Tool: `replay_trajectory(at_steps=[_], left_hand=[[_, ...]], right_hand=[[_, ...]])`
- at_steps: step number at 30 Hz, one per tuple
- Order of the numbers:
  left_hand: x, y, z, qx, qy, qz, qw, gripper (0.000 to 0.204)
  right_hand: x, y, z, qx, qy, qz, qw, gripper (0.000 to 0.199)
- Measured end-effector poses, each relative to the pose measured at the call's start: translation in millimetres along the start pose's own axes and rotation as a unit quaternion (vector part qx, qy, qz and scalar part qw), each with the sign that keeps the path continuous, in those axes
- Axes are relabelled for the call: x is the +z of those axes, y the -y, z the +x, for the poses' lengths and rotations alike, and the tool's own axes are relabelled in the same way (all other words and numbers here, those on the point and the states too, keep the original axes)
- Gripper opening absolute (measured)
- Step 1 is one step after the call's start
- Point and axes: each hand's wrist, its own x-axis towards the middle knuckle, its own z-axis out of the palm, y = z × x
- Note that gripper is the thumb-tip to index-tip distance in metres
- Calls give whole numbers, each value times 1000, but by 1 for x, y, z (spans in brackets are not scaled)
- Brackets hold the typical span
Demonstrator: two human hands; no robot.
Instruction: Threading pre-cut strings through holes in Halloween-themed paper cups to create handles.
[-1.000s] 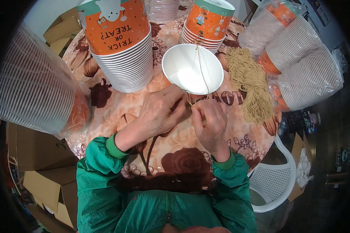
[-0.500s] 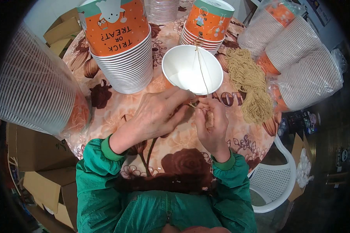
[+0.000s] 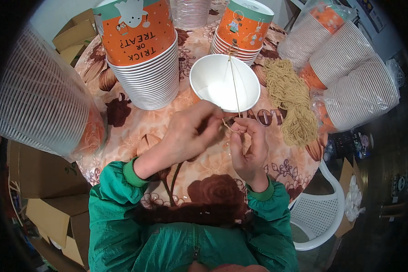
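A white-lined paper bucket (image 3: 215, 88) lies tipped toward me in the middle of the table. Tan string (image 3: 235, 84) runs from a knot at its far rim, across its mouth, down to my fingers at the near rim. My left hand (image 3: 188, 131) pinches a piece of the string just left of that spot. The thumb and fingers of my right hand (image 3: 250, 147) close on the string too, a little to the right. A short slanting length of string spans the gap between both hands. The exact loop at the fingertips is too small to make out.
Upside-down orange bucket stacks (image 3: 143, 68) (image 3: 240, 29) stand behind. Bagged bucket stacks lie at left (image 3: 41, 97) and right (image 3: 360, 93). A bundle of tan string (image 3: 294, 104) rests right of the bucket. A white chair (image 3: 319, 213) and cardboard boxes (image 3: 54, 217) flank the table.
My hands have drawn slightly apart, and more string shows between them. The string across the bucket mouth now looks tauter and straighter. The bucket has barely moved.
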Motion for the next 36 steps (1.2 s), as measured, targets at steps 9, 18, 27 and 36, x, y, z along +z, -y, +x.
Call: replay_trajectory(at_steps=[9, 18, 27, 36], left_hand=[[2, 5, -15, -408, 76, -414, 810, 15], [11, 14, -17, -377, 49, -475, 794, 13], [17, 4, -15, -345, 36, -464, 815, 4], [15, 10, -10, -426, 11, -542, 724, 4]], right_hand=[[6, 3, -8, 21, -34, -23, 999, 30], [4, 2, 0, -165, -16, -193, 967, 37], [5, 1, 0, -173, -7, -195, 965, 39], [-2, 4, 5, -199, 2, -193, 961, 42]])
